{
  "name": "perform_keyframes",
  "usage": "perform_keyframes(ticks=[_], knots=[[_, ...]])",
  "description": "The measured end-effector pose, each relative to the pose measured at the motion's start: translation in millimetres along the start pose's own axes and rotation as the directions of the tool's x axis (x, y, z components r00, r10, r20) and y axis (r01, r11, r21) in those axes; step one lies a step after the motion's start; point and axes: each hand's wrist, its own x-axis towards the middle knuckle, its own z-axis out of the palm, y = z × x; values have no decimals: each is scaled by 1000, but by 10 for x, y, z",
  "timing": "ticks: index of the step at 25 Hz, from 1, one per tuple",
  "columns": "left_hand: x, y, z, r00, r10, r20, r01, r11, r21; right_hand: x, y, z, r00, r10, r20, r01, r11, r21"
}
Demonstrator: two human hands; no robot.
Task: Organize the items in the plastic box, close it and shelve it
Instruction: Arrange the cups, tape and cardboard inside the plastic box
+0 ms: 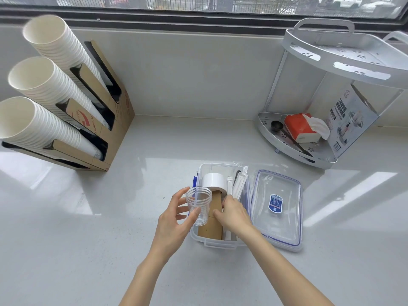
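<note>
A clear plastic box stands open on the white counter in front of me. Inside lie a white tape roll, brown cardboard sleeves and wrapped straws. Its clear lid with blue seal and blue label lies flat just right of the box. My left hand holds a clear plastic jar upright over the box's left edge. My right hand reaches into the box, fingers curled on the brown cardboard sleeves; whether it grips them is unclear.
A cardboard dispenser with three stacks of white paper cups stands at the left. A white two-tier corner shelf sits at the back right, holding a red tissue pack, a black scoop and a printed box.
</note>
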Motion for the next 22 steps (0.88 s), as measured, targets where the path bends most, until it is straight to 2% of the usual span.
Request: perform_keyframes(ticks=[6, 10, 19, 22], knots=[[3, 12, 9, 1000, -9, -8, 9, 1000, 19, 21, 57, 0, 999, -16, 36, 12, 994, 110], [2, 20, 7, 1000, -13, -20, 13, 1000, 25, 17, 40, -40, 1000, -29, 10, 26, 979, 204], [43, 22, 87, 1000, -16, -26, 18, 997, 81, -14, 132, -290, 994, -64, -87, 70, 995, 68], [70, 55, 133, 1000, 5, -29, -1, 987, 160, -22, 113, -336, 989, -85, -118, 85, 996, -3]])
